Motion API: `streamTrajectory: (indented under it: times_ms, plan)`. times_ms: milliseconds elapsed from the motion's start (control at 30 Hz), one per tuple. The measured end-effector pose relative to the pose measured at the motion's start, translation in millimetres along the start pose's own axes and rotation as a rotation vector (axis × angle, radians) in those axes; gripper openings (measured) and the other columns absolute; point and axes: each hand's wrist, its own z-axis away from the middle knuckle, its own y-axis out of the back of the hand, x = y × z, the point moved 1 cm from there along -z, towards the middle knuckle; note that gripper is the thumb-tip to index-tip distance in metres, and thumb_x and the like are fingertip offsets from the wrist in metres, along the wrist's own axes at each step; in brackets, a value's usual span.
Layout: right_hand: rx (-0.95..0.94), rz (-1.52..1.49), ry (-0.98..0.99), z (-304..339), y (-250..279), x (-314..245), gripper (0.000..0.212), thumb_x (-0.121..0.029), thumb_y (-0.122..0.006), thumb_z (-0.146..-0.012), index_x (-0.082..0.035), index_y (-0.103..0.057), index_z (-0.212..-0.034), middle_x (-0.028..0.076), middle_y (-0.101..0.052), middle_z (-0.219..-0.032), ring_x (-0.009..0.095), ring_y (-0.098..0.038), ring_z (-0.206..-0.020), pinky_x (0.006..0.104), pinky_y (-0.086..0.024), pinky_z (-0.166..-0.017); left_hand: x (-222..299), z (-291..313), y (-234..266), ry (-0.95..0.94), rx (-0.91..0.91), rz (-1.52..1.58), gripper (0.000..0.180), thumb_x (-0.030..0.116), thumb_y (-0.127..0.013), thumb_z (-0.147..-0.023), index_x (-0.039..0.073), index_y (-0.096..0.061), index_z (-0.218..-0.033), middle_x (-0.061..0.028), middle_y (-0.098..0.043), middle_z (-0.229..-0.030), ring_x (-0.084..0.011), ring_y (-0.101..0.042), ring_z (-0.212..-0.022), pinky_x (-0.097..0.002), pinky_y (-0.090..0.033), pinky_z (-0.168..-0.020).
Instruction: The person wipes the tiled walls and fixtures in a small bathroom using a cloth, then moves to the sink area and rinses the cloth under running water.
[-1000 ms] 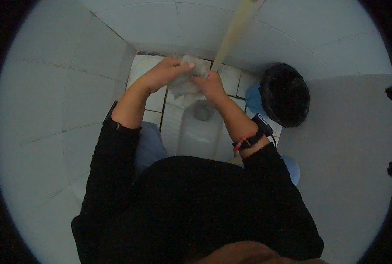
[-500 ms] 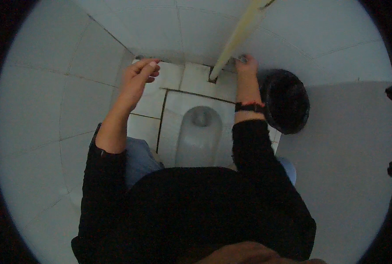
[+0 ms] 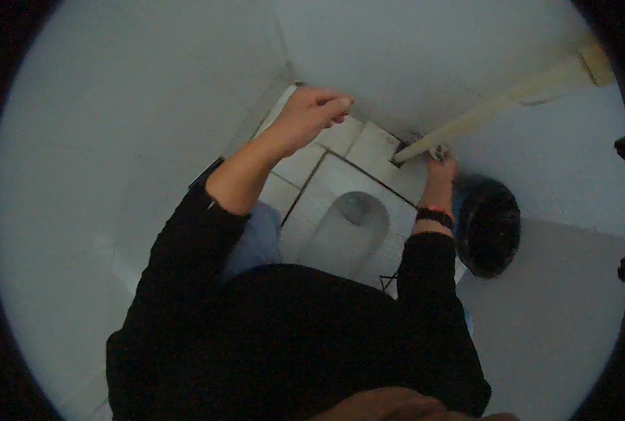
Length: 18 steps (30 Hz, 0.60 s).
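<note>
My left hand (image 3: 316,116) hangs in the air over the far left floor tiles, its fingers curled in and the thumb against them. Nothing shows in it. My right hand (image 3: 442,168) reaches down to the foot of a pale yellow pipe (image 3: 467,116), near the wall. Its fingers are closed at a small, shiny greyish thing (image 3: 437,152), blurred and too small to name. A white squat toilet (image 3: 368,242) lies in the floor between my two arms.
Right of my right forearm stands a round bin (image 3: 491,228) with a black liner. White tiled walls (image 3: 137,140) close in on the left and at the back. A grey panel (image 3: 558,302) lies to the right, with dark objects at the far right rim.
The view has turned, so the toilet, pipe and bin sit further right and tilted. My right hand stays low by the pipe's foot; my left hand remains raised and curled.
</note>
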Motion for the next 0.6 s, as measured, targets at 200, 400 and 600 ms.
streamTrajectory:
  times_ms: [200,400,600]
  plan:
    - [0.257,-0.690,-0.321,71,-47,-20,0.052,-0.020,-0.064,-0.084,-0.007,-0.048,-0.132,0.009,-0.060,-0.117,0.027,-0.059,-0.104,0.0413,-0.051,-0.085,25,52,81,-0.137,0.244,0.053,0.037,0.033,-0.055,-0.095,0.003,-0.064,-0.115,-0.0068,-0.067,-0.096,-0.0173,-0.062,-0.091,-0.0325,-0.050,-0.086]
    - [-0.358,-0.745,-0.326,130,-150,-87,0.044,-0.019,-0.063,-0.083,-0.004,-0.054,-0.123,0.009,-0.062,-0.110,0.023,-0.060,-0.101,0.0349,-0.050,-0.078,-62,9,91,0.114,0.110,-0.072,0.043,0.027,-0.065,-0.087,0.002,-0.060,-0.122,-0.0114,-0.061,-0.114,-0.0188,-0.059,-0.102,-0.0343,-0.051,-0.083]
    - [-0.838,-0.528,0.136,173,-171,-186,0.046,-0.017,-0.060,-0.087,-0.005,-0.050,-0.131,0.011,-0.060,-0.118,0.024,-0.058,-0.108,0.0361,-0.047,-0.089,-110,-20,79,0.356,-0.179,-0.026,0.054,0.025,-0.074,-0.079,0.006,-0.055,-0.127,-0.0129,-0.058,-0.121,-0.0236,-0.057,-0.105,-0.0388,-0.050,-0.083]
